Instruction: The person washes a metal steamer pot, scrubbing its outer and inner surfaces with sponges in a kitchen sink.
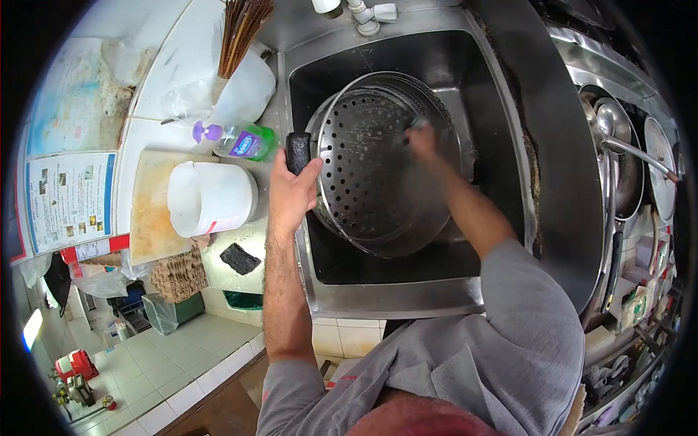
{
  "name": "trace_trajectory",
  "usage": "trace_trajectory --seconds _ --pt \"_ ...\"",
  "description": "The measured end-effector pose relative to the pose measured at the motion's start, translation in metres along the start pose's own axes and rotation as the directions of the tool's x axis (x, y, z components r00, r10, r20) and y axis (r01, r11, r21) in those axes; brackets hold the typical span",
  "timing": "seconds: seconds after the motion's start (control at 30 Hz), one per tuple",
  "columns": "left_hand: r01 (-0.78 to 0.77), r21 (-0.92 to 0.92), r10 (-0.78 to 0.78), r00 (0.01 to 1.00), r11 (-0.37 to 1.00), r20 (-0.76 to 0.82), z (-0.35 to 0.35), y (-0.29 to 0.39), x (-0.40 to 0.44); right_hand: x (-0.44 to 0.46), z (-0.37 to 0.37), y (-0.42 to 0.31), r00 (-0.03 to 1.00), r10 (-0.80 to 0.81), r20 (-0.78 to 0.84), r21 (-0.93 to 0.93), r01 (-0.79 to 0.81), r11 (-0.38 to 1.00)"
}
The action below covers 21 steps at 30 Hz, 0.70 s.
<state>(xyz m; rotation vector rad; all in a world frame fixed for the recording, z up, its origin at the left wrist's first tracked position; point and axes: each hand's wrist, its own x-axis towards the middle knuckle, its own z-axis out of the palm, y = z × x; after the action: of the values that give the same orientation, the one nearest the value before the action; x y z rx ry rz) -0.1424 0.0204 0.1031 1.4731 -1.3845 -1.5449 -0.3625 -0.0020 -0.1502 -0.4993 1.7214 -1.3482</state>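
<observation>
A large round metal steamer pot (371, 156) with a perforated bottom sits tilted in the sink, its opening facing me. My left hand (293, 190) is closed around its black handle (298, 152) on the left side. Inside the pot, my right hand (422, 139) is smeared by motion near the perforated bottom. Its fingers look closed around a small greyish thing that I cannot make out.
The steel sink (392, 296) surrounds the pot, with a tap (369, 22) behind. On the left stand a green soap bottle (247, 142), a white bucket (211, 198) and a dark scouring pad (240, 259). Pans and ladles (618, 145) hang at right.
</observation>
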Motion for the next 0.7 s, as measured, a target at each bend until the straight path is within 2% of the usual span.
trace_trajectory --seconds 0.07,0.13,0.2,0.23,0.3,0.33,0.37,0.43,0.47,0.5,0.53,0.57,0.6,0.63,0.7 --pt "-0.009 0.012 0.01 1.0 1.0 -0.025 0.002 -0.002 -0.004 0.077 0.021 0.03 0.95 -0.072 -0.303 -0.368 -0.047 0.928" --pt "0.002 0.018 -0.002 1.0 1.0 -0.014 0.001 -0.005 -0.003 0.071 0.058 -0.005 0.974 -0.219 -0.055 -0.566 0.15 0.811" --pt "0.016 0.045 -0.015 1.0 0.999 -0.024 0.0 -0.003 -0.002 0.042 0.116 -0.034 0.879 -0.476 0.015 -0.667 0.363 0.65" --pt "0.024 0.051 -0.023 0.999 0.998 -0.029 -0.002 -0.003 -0.002 0.015 0.141 -0.039 0.778 -0.616 0.12 -0.504 0.583 0.637" --pt "0.0 0.072 0.0 1.0 0.997 0.001 -0.003 -0.003 0.0 -0.021 0.144 -0.043 0.638 -0.747 0.187 -0.308 0.76 0.572" --pt "-0.002 0.069 0.001 1.0 0.998 0.001 -0.002 -0.004 -0.001 -0.025 0.132 -0.051 0.333 -0.901 0.278 -0.323 0.916 0.239" --pt "0.0 0.095 0.002 1.0 0.995 -0.017 -0.002 -0.005 -0.003 -0.027 0.119 -0.056 -0.007 -0.929 0.37 -0.3 0.945 -0.127" --pt "0.004 0.123 0.001 0.999 0.992 -0.038 -0.001 -0.006 -0.002 0.028 0.098 -0.045 0.274 -0.843 0.463 -0.435 0.899 0.054" --pt "0.017 0.105 -0.013 0.999 0.994 -0.031 -0.002 -0.006 -0.002 0.051 0.08 -0.039 0.771 -0.517 0.371 -0.586 0.626 0.514" --pt "0.018 0.085 -0.017 1.0 0.996 -0.022 -0.003 -0.006 0.0 0.069 0.058 -0.013 0.827 -0.491 0.274 -0.716 0.516 0.47" --pt "0.017 0.087 -0.016 1.0 0.996 -0.019 -0.003 -0.005 -0.001 0.083 0.038 0.016 0.949 -0.23 0.213 -0.77 0.309 0.559" --pt "0.005 0.1 -0.002 1.0 0.995 -0.028 -0.002 -0.004 -0.001 0.094 0.028 0.059 0.97 -0.24 0.042 -0.823 0.17 0.542" --pt "-0.003 0.109 0.007 0.999 0.994 -0.038 -0.001 -0.005 -0.001 0.084 0.022 0.065 0.96 -0.25 -0.127 -0.852 0.023 0.523" --pt "-0.002 0.1 0.006 0.999 0.995 -0.038 -0.001 -0.006 -0.002 0.089 0.02 0.063 0.959 -0.253 -0.125 -0.857 0.024 0.515" --pt "-0.012 0.092 0.013 1.0 0.996 -0.015 -0.002 -0.005 -0.002 0.094 0.03 0.032 0.97 -0.215 0.114 -0.8 0.218 0.558"
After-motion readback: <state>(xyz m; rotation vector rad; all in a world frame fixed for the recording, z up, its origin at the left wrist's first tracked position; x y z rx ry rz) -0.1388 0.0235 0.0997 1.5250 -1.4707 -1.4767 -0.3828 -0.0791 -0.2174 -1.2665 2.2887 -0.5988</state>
